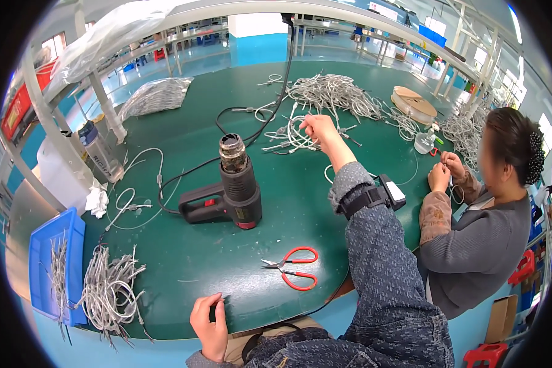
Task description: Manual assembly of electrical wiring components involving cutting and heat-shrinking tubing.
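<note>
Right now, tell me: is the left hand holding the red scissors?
No. The left hand rests at the table's near edge; the red scissors lie untouched on the table.

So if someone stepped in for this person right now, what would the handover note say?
Right hand: stretched out across the green table, fingers closing on a white cable from the tangled cable pile.
Left hand: resting at the table's near edge, holding nothing.
Heat gun stands mid-table, nozzle up; red scissors lie in front of it.
A cable bundle sits at the left beside the blue bin.
Much of the far pile remains.
</note>
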`<state>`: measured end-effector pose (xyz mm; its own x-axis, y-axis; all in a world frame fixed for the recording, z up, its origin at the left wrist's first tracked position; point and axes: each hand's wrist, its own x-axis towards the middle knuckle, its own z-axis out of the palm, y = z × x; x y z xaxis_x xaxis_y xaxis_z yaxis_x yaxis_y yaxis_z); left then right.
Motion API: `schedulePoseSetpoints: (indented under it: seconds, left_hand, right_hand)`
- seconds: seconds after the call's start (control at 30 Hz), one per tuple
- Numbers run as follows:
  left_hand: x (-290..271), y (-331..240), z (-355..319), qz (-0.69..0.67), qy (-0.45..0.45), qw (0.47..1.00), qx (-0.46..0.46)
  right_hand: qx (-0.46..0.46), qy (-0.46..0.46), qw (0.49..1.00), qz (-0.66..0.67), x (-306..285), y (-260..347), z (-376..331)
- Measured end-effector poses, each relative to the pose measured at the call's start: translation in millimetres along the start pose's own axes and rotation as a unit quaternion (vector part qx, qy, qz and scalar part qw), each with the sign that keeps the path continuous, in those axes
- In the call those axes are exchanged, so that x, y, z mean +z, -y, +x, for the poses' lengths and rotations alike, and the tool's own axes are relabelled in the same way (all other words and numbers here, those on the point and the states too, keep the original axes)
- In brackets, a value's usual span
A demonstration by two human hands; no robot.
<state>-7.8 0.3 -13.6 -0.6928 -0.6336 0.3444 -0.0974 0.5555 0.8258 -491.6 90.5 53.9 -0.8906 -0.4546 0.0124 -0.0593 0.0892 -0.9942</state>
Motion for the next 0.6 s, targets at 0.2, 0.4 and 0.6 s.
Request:
schedulePoseSetpoints:
  seconds: [0.2,0.4,0.6]
  left_hand:
    - [0.2,-0.4,-2.0,-0.002,-0.007,1.000,0.014]
    - [-1.3,4.6,-3.1,0.005,-0.012,1.000,0.022]
    - [-1.8,3.7,-5.4,0.003,-0.007,1.000,0.024]
  right_hand:
    - [0.048,-0.001,0.991,0.129,-7.9,13.4,-21.2]
    - [0.018,-0.014,0.968,0.250,-1.8,14.4,-30.3]
    - [0.069,0.016,0.979,0.193,2.5,5.9,-23.0]
